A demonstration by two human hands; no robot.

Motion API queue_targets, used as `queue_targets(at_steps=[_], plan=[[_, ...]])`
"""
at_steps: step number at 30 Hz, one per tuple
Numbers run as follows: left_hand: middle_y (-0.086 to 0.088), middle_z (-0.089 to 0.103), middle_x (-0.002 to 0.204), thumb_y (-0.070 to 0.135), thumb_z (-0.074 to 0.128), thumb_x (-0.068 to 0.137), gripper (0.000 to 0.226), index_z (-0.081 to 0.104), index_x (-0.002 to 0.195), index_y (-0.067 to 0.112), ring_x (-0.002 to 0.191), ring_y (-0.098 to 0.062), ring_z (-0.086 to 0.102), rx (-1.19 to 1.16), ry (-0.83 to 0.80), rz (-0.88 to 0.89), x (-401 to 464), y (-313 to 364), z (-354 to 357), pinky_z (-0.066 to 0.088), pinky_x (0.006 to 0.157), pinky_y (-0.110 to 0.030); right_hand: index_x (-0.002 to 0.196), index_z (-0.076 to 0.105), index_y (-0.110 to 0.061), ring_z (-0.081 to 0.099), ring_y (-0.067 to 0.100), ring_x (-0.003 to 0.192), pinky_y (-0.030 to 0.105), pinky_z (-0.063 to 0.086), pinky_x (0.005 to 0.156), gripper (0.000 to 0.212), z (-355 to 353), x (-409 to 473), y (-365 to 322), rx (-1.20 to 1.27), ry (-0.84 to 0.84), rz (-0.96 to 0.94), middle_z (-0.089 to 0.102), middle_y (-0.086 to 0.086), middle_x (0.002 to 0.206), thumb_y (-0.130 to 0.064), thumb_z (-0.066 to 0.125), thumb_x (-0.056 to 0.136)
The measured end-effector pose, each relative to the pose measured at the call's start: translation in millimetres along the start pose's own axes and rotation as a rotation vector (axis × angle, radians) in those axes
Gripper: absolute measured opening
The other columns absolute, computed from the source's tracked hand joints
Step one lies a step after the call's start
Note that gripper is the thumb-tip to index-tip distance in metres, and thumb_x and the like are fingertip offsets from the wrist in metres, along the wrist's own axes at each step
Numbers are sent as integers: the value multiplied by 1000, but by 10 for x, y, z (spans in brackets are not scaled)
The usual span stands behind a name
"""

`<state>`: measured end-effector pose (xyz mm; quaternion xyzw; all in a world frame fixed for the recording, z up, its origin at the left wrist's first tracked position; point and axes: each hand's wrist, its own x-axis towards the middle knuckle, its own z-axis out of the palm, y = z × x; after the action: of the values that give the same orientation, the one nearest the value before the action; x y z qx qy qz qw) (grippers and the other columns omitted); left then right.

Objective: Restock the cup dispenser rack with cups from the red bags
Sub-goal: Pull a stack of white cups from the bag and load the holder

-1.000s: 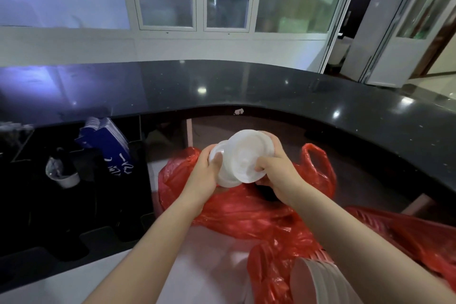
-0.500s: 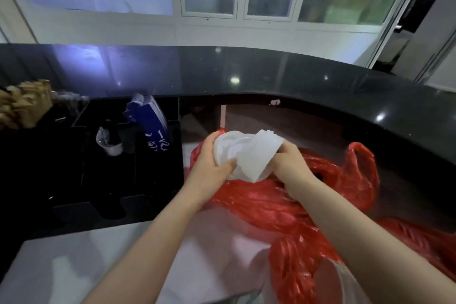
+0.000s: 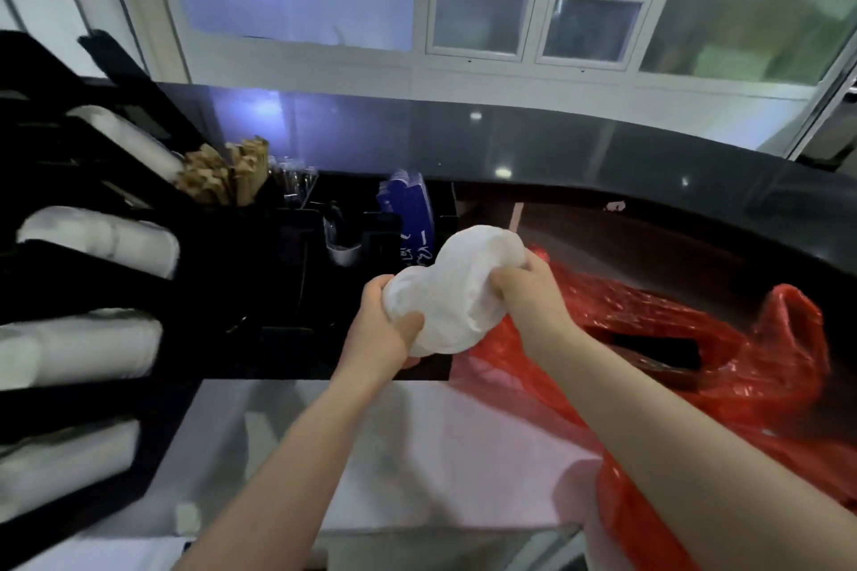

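Note:
A blurred stack of white cups (image 3: pixel 457 287) is held in the air above the counter by both hands. My left hand (image 3: pixel 387 329) grips its lower left end, my right hand (image 3: pixel 524 292) grips its upper right end. An open red bag (image 3: pixel 695 352) lies just right of the hands on the pale counter. The black cup dispenser rack (image 3: pixel 55 283) stands at the far left, with white cup stacks (image 3: pixel 106 241) lying in several of its slots.
Brown paper sticks (image 3: pixel 227 176), a blue carton (image 3: pixel 410 213) and a small clear cup (image 3: pixel 343 243) sit in black organisers behind the hands. A curved black raised counter (image 3: pixel 603 167) runs across the back. The pale worktop (image 3: pixel 417 445) spreads below my forearms.
The view has swung left, bringing the dispenser rack into sight. Both hands have carried the cup stack leftward and away from the red bag, tilting it.

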<state>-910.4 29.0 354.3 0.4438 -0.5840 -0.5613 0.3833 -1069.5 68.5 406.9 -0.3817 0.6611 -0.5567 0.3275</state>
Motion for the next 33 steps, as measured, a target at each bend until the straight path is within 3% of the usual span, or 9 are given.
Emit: queue_targets(at_steps=[4, 7, 9, 12, 16, 21, 26, 30, 33], plan=[[13, 53, 103, 10, 54, 82, 51, 41, 126, 31, 92, -10, 56, 30, 114, 1, -186, -60, -537, 57, 60, -32, 86, 56, -27, 56, 12, 78, 21, 48, 51, 21, 383, -226, -137, -18, -62, 32, 60, -1, 93, -7, 47, 85], [17, 51, 103, 12, 55, 81, 57, 38, 132, 31, 92, -8, 55, 47, 164, -10, -339, -107, -909, 56, 60, -32, 94, 56, -19, 60, 21, 89, 38, 59, 71, 14, 721, -467, -140, -70, -97, 87, 59, 3, 102, -13, 46, 87], [20, 50, 103, 15, 57, 82, 60, 35, 137, 30, 92, -6, 54, 54, 179, 5, -441, -134, -1082, 55, 62, -31, 96, 56, -19, 59, 21, 91, 37, 57, 67, 12, 887, -628, -102, -129, -105, 86, 59, 3, 102, -16, 48, 87], [16, 50, 116, 28, 61, 86, 64, 29, 142, 33, 104, -10, 54, 63, 160, 51, -620, -189, -1325, 55, 82, -40, 97, 54, -19, 60, 21, 90, 33, 56, 55, 11, 1127, -885, -38, -98, -93, 102, 58, 2, 103, -18, 48, 87], [10, 44, 132, 32, 60, 90, 66, 24, 146, 33, 119, -14, 48, 38, 106, 113, -817, -238, -1486, 49, 96, -46, 105, 56, -26, 63, 20, 91, 31, 59, 59, 19, 1280, -1179, 18, -46, -67, 20, 61, -2, 105, -16, 46, 91], [19, 44, 127, 39, 51, 95, 56, 25, 144, 38, 110, -2, 51, -109, -32, 150, -1002, -203, -1578, 54, 65, -16, 114, 54, -34, 60, 5, 95, 23, 48, 71, 22, 1392, -1406, 85, -84, -25, -124, 62, -16, 103, -26, 51, 94], [29, 49, 113, 62, 49, 85, 61, 31, 139, 38, 96, 6, 59, -187, -87, 125, -1162, -181, -1569, 55, 66, -21, 107, 61, -36, 62, -3, 91, 14, 50, 69, 24, 1362, -1550, 64, 14, 14, -221, 68, -19, 99, -20, 60, 90], [25, 48, 114, 55, 38, 93, 46, 35, 136, 40, 94, 3, 60, -189, -81, 86, -1281, -206, -1470, 56, 67, -23, 101, 70, -27, 65, 20, 102, 39, 54, 89, 22, 1224, -1615, 96, 287, -54, -121, 72, -3, 104, -12, 66, 87], [19, 45, 123, 63, 34, 85, 58, 29, 139, 40, 107, -5, 54, -151, -109, 101, -1385, -146, -1327, 56, 70, -21, 103, 71, -28, 67, 13, 97, 34, 55, 84, 23, 1108, -1667, 127, 229, -81, -165, 72, -8, 102, -14, 68, 86]])
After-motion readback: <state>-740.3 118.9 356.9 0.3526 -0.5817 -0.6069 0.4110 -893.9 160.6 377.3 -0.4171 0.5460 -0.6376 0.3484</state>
